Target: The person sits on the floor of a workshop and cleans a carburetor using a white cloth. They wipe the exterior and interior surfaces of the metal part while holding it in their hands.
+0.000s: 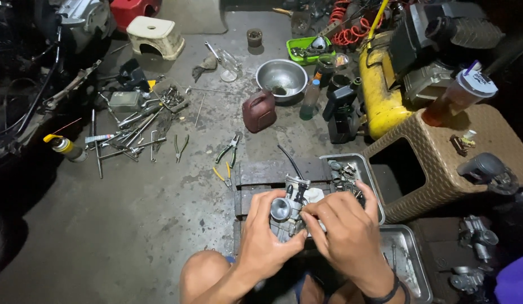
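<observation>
A small silver carburettor with a round intake mouth is held up in front of me, low in the centre of the head view. My left hand grips it from the left and below. My right hand closes over its right side, fingers pinching at the body. A black hose curls up behind it. Just beyond lies a metal tray with several small engine parts. My bare knees show below the hands.
Pliers, spanners and screwdrivers are scattered on the concrete floor at left. A dark red jug, steel bowl, green tray, yellow compressor and wicker stool with a drink cup stand behind and right.
</observation>
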